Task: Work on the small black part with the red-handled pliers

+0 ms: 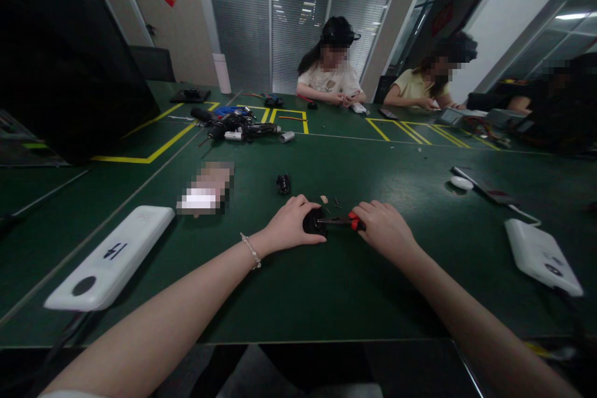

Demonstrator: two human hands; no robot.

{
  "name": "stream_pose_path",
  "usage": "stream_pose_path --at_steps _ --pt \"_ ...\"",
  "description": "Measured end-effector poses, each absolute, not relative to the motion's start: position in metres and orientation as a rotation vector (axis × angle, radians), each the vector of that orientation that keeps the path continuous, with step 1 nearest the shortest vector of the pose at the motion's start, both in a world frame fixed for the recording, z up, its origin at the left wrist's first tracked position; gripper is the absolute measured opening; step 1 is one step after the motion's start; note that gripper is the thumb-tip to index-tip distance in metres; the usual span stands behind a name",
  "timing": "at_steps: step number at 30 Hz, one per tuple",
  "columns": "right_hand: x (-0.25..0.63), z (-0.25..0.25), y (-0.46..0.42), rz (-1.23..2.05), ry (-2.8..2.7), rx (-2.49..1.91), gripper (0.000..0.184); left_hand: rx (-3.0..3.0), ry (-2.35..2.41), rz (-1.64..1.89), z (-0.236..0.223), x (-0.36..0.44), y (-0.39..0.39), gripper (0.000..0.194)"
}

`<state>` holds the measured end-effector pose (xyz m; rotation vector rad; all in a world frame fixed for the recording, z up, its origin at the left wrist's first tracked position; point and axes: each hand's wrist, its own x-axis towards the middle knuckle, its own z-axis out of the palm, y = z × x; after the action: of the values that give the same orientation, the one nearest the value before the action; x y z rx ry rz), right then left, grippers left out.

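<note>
My left hand point(290, 224) is wrapped round a small round black part point(313, 222) and steadies it on the green table. In my right hand point(383, 224) are long-nosed pliers point(336, 221) with red handles. Their tips point left and reach the black part; whether the jaws grip anything there is too small to tell. Just beyond my hands lie tiny loose bits point(336, 203), thin and dark, and a small pale piece point(324, 199). Another black part point(283, 184) sits a little farther away, up and left of my left hand.
A blurred-out flat object point(208, 189) and a white device point(114, 258) lie to the left, a second white device point(543, 256) to the right. Tangled black cables and parts point(237, 124) are heaped farther back. Several people point(333, 71) sit across the table point(373, 305).
</note>
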<state>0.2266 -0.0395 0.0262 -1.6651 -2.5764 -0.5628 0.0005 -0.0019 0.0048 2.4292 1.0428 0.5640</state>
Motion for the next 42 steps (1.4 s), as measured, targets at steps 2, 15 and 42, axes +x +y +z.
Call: stream_pose_path --at_steps 2,15,42 --pt "0.2263 0.0261 -0.0395 -0.548 -2.575 -1.674 0.02 2.426 1.04 0.566 0.0048 0.0002 -0.0019 0.065" --pt "0.2263 0.0269 -0.0396 -0.518 -2.591 -1.696 0.021 2.421 1.021 0.573 0.0044 -0.0011 -0.0011 0.065" --pt "0.227 0.027 -0.0396 -0.548 -2.589 -1.684 0.023 2.416 1.029 0.557 0.0048 -0.0008 -0.0011 0.066"
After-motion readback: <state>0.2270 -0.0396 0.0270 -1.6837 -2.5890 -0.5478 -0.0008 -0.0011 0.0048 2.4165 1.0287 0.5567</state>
